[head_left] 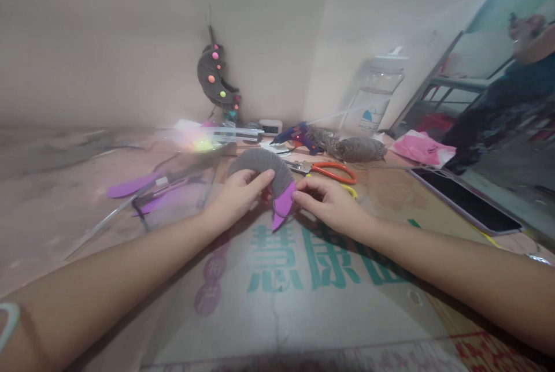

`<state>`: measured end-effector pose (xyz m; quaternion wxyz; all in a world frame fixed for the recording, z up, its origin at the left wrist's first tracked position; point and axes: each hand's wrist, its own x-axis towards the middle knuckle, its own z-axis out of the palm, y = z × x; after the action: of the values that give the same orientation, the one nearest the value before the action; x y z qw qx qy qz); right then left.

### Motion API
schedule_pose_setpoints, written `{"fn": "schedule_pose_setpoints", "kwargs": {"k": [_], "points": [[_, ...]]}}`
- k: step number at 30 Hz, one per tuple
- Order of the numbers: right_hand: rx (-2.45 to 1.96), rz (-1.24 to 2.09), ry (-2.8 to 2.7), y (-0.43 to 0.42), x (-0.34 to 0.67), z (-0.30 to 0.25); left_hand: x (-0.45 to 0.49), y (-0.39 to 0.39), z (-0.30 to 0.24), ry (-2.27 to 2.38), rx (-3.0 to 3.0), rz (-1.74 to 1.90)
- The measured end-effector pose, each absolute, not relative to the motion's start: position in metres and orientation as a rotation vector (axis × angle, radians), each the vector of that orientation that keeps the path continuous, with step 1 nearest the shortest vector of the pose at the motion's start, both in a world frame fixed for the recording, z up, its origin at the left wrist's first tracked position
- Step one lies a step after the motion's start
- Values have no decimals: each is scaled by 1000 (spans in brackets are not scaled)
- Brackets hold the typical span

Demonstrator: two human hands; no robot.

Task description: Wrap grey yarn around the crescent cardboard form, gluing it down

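A crescent [255,159] wrapped in grey yarn, its lower end bare purple, is held above the cardboard. My left hand [249,190] is closed round its inner side, thumb on the yarn and fingers partly hidden behind. At the purple tip [284,201], the fingers of my right hand [323,198] are pinched together against the edge. Whether a strand of yarn lies between those fingertips, I cannot tell. Just beyond my right hand lie orange-handled scissors [333,172] and a yellow handle [349,190], partly covered by the hand.
A glue gun [299,136], a grey yarn skein [359,149] and a clear bottle [375,92] stand or lie behind. Purple pieces [132,185] are on the left, a phone [468,198] on the right. A decorated crescent [212,77] hangs on the wall. Another person [498,95] is at right.
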<state>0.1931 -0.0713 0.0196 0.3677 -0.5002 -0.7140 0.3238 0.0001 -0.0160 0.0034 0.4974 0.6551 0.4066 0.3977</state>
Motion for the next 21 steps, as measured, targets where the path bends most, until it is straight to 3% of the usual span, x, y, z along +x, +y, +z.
{"fn": "schedule_pose_setpoints", "kwargs": {"k": [11, 16, 21], "points": [[-1136, 346, -2434, -71, 211, 23, -7, -5, 1, 1094, 1547, 1259], [-1326, 776, -2412, -76, 223, 56, -7, 0, 0, 1060, 1443, 1272], [-1423, 903, -2564, -77, 264, 107, -6, -1, 2, 1078, 1336, 1279]]}}
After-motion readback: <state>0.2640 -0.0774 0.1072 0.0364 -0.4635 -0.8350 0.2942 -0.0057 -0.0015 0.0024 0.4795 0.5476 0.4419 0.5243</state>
